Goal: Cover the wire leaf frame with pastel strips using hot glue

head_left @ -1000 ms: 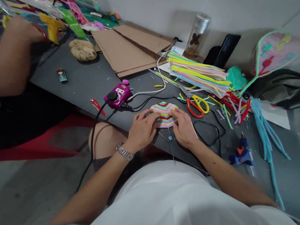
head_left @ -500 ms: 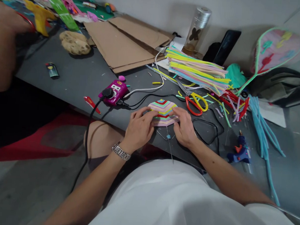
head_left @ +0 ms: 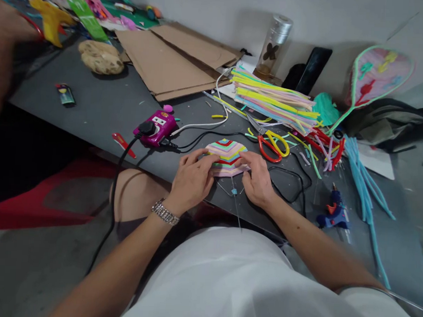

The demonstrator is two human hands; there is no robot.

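A thin, straight grey wire (head_left: 237,211) bearing a small pale-blue lump (head_left: 234,191) points at the white cloth shirt (head_left: 220,271); leaning in could bend it. Beyond, a flat, fan-shaped, multicoloured striped piece (head_left: 227,155) lies near the dark grey table's (head_left: 101,107) front edge. The left hand (head_left: 193,178) and right hand (head_left: 258,179), both half-curled, hold its opposite sides; uneven pressure might skew the stripes. Farther off, open metal scissors with red and yellow handles (head_left: 273,145) could nick a reaching hand.
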